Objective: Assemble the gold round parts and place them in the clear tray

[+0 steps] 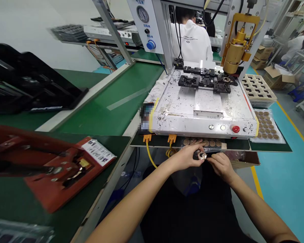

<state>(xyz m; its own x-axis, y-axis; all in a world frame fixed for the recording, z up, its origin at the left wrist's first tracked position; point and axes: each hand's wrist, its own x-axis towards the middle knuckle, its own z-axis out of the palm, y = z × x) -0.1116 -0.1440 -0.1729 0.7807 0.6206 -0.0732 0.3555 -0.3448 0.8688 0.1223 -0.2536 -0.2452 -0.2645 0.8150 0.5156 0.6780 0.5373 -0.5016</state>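
Over my lap, just below the front edge of the bench, my left hand [188, 156] is closed around a small round watch-like part [202, 155]. The part has a shiny rose-gold ring and a dark body, and its face is turned up. My right hand [222, 166] is closed in a pinch close to the part's right side. Whatever sits between the right fingertips is too small to make out. Behind the hands, a strip of round brown stickers [212, 143] lies along the bench edge.
A white press machine [177, 123] stands ahead, with black fixtures [205, 81] and a gold cylinder head [233, 57]. To the right are a sheet of brown discs [268, 126] and slotted trays [258, 89]. A red hand press [66, 172] stands left. A person in white [192, 40] sits beyond.
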